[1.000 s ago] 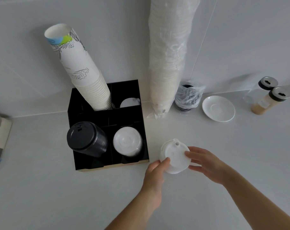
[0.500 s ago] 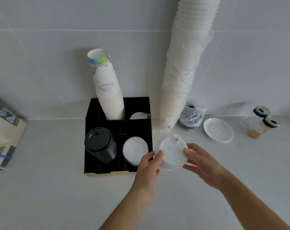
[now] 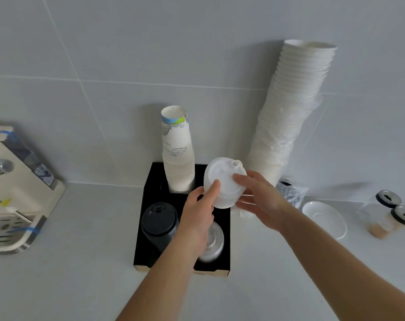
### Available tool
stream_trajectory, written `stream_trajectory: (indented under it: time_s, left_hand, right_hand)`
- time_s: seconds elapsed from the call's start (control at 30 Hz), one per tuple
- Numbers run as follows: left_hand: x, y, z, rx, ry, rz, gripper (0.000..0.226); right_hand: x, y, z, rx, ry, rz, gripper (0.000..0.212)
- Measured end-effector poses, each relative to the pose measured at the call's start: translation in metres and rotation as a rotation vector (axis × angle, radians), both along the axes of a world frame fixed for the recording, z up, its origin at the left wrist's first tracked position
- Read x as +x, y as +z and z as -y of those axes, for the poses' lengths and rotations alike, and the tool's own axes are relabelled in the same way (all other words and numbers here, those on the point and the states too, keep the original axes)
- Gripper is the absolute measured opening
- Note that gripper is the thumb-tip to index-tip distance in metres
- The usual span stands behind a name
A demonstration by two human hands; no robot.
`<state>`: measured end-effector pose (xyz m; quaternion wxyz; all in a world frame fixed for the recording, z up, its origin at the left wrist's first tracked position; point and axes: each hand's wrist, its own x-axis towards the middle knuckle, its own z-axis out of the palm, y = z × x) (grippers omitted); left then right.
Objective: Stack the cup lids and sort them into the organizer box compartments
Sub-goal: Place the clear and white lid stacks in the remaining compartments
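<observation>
Carrying white lids to the box

Both hands hold a stack of white lids [image 3: 223,183] above the black box [image 3: 148,230]. The left hand [image 3: 198,210] curls around it at 8 o'clock; the right hand [image 3: 258,200] grips at 3 o'clock. Next, I think, lower it gently into the far right compartment, beside the paper cups [image 3: 178,156].

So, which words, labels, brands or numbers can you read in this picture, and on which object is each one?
No text can be read.
Printed paper cups: blue and green artwork with small print, too blurred to read.
Black lids: embossed marks on top, unreadable.
Machine at left: no legible label.
</observation>
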<state>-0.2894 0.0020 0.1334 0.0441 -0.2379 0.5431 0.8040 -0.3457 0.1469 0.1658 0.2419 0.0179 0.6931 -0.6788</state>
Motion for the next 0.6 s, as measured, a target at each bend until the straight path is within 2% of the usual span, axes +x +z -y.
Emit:
stream_trajectory:
  time_s: [0.03,0.1,0.2,0.3,0.37,0.47,0.6]
  left_hand:
    - [-0.006,0.003,0.002,-0.003,-0.005,0.014,0.086]
    - [-0.017,0.008,0.005,0.007,0.001,0.043,0.085]
    - [-0.038,0.011,0.011,0.081,0.043,0.066,0.054]
    - [-0.060,0.012,0.014,0.136,0.119,0.072,0.024]
    - [-0.074,0.010,0.015,0.137,0.161,0.085,0.015]
    - [-0.092,0.001,0.015,0.136,0.174,0.119,0.017]
    - [-0.105,-0.014,0.015,0.152,0.172,0.167,0.038]
  right_hand:
    - [-0.005,0.003,0.006,0.006,0.009,-0.008,0.028]
    - [-0.015,0.006,0.015,0.022,0.033,-0.020,0.028]
    - [-0.031,0.007,0.026,0.068,0.064,-0.020,0.027]
    - [-0.053,0.003,0.032,0.202,0.027,-0.008,0.036]
    - [-0.067,0.001,0.034,0.241,-0.023,-0.025,0.030]
    - [-0.085,-0.006,0.036,0.225,-0.129,-0.094,0.027]
    - [-0.101,-0.021,0.038,0.289,-0.139,-0.139,0.059]
